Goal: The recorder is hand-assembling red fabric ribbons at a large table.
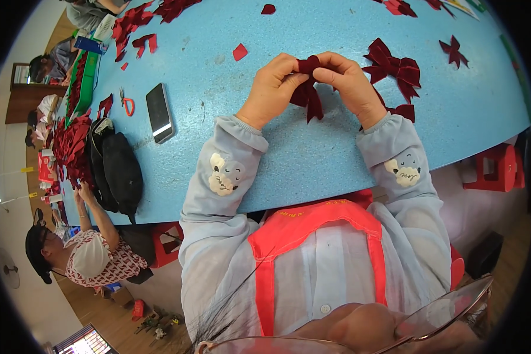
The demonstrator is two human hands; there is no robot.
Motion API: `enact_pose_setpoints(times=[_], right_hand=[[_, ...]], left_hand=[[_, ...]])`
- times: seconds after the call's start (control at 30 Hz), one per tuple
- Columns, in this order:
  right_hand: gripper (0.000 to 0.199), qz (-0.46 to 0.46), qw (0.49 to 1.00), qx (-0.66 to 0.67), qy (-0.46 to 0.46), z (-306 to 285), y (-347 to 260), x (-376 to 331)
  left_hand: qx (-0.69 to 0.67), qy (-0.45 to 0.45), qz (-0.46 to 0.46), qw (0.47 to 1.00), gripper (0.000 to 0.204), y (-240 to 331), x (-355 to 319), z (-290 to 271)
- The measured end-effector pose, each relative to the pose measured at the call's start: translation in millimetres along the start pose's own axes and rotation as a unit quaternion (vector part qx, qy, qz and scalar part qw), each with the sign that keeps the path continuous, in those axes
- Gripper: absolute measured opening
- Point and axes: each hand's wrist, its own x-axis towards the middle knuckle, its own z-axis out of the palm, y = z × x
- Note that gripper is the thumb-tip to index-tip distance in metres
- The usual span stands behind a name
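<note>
Dark red velvet scraps and a black phone [160,112] lie left on the blue table [312,153]. Your left hand [272,88] and right hand [348,82] both pinch the knot of the half-formed ribbon bow [308,88], held above the table centre. Finished bows [395,68] lie right. Risk, as judged: loosen either pinch and the folded loops spring open.

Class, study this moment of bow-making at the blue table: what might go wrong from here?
Both hands, left hand and right hand, pinch the dark red bow only at its knot; a slipped grip may let the folds spring open. Its hanging tails could brush the finished bows lying close by and get mixed with them.
</note>
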Motion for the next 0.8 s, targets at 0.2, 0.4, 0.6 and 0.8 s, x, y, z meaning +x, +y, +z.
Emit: enact_pose_setpoints(times=[0.2, 0.4, 0.6, 0.8], right_hand=[[0.023, -0.031, 0.999, -0.009, -0.022, 2, -7, -1], [0.036, -0.217, 0.909, -0.357, -0.010, 13, -11, 0], [0.045, -0.287, 0.857, -0.425, 0.042, 15, -13, -2], [0.040, -0.305, 0.850, -0.424, 0.060, 14, -13, 1]], left_hand=[[-0.047, -0.036, -0.063, 0.996, 0.012, -4, 3, -3], [-0.200, -0.018, -0.159, 0.967, 0.013, 0, 2, -7], [-0.204, 0.013, -0.116, 0.972, 0.015, 5, 1, 5], [-0.184, -0.021, -0.139, 0.973, 0.015, 6, 1, -11]])
